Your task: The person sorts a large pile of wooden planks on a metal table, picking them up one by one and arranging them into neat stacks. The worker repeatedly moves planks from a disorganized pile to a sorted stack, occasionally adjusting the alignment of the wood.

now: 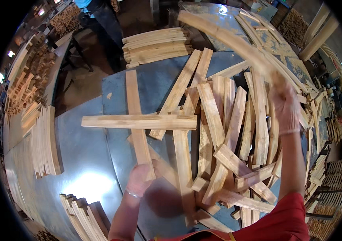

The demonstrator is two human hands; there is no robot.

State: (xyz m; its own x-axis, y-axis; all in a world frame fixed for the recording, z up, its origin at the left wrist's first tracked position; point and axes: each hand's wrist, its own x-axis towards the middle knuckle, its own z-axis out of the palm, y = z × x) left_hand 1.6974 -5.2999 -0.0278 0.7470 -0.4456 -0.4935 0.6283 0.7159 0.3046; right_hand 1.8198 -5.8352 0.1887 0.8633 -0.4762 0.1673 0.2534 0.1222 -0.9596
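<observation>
My left hand (140,178) is closed round the near end of a flat wooden strip (134,94), which points away from me over the metal table. Across that strip lies another pale wooden strip (110,121), set sideways. My right hand (285,104), in a light knitted glove, grips the near end of a long wooden slat (223,35). This slat is raised above the pile and slants to the far left, slightly blurred. Beneath and beside my right hand is a jumbled heap of wooden strips (235,116), lying at many angles.
Neat stacks of strips stand at the left (44,144), near left (84,217) and beyond the far table edge (157,47). The blue-grey metal table (80,148) reflects a bright light. Another person (102,24) stands at the far left. A ribbed hose (341,76) hangs at the right.
</observation>
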